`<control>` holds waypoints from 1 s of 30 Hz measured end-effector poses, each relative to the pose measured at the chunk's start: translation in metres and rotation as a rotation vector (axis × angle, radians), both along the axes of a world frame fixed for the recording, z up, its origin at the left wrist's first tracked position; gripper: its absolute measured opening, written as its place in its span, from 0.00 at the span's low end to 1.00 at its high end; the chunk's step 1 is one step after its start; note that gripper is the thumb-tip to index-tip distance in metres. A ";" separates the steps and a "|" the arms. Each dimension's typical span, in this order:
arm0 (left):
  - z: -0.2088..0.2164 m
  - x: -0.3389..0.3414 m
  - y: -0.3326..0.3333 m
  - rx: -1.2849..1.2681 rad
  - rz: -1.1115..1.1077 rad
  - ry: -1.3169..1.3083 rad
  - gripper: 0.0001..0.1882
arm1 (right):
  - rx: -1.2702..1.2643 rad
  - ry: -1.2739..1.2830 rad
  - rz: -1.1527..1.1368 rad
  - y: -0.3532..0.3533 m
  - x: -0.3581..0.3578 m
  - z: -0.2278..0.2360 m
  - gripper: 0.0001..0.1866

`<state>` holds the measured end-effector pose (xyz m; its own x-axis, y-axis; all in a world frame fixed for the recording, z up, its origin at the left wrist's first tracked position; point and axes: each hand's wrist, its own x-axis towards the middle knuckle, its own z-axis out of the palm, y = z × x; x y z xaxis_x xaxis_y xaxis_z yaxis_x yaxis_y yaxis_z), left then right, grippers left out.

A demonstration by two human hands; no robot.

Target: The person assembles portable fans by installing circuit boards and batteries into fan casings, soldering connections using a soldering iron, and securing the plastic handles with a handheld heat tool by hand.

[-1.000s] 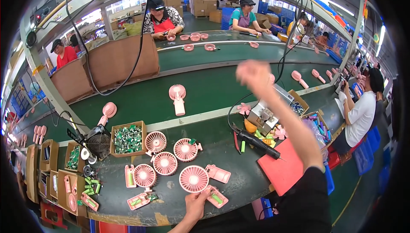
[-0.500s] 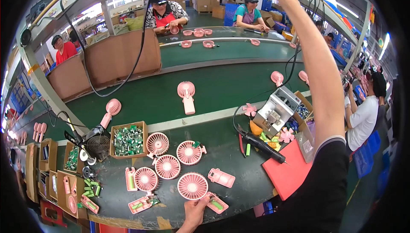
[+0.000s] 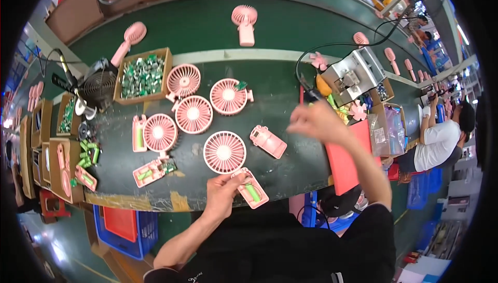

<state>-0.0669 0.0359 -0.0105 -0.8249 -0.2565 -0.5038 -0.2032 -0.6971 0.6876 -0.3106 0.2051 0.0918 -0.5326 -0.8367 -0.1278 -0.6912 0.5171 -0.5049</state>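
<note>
My left hand [image 3: 222,194] pinches the top of a pink handheld fan's handle shell [image 3: 252,194] at the table's near edge. The shell's inside faces up, with a green battery and thin wire in it. Its round pink fan head [image 3: 224,152] lies just beyond my fingers. To the right lies a loose pink handle cover [image 3: 268,141]. My right hand [image 3: 317,121], smeared by motion, is over the right side of the table, beside a black corded tool [image 3: 312,95] that it partly hides. Whether its fingers hold anything cannot be made out.
Several pink fan heads [image 3: 193,114] lie left of centre. Behind them stands a cardboard box of green circuit boards [image 3: 144,75]. Loose green batteries [image 3: 89,153] lie at the left. A red pad [image 3: 345,161] and a metal fixture [image 3: 353,75] occupy the right. Beyond runs a green conveyor [image 3: 202,24].
My right arm has come down from high overhead to the table's right side. The view has tilted downward. My left hand stays at the same fan.
</note>
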 end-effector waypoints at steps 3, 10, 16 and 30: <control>0.002 0.006 -0.006 0.039 -0.021 -0.060 0.10 | 0.007 0.129 -0.127 -0.008 0.059 -0.046 0.23; 0.010 0.002 -0.004 0.057 -0.047 -0.129 0.12 | -0.221 0.251 -0.110 -0.031 0.080 -0.093 0.16; 0.011 -0.002 -0.007 0.038 -0.069 -0.179 0.12 | -0.304 -0.169 -0.217 -0.013 0.068 -0.082 0.12; 0.007 -0.007 -0.007 0.128 -0.156 -0.153 0.16 | -0.225 -0.404 -0.260 0.015 0.051 -0.066 0.27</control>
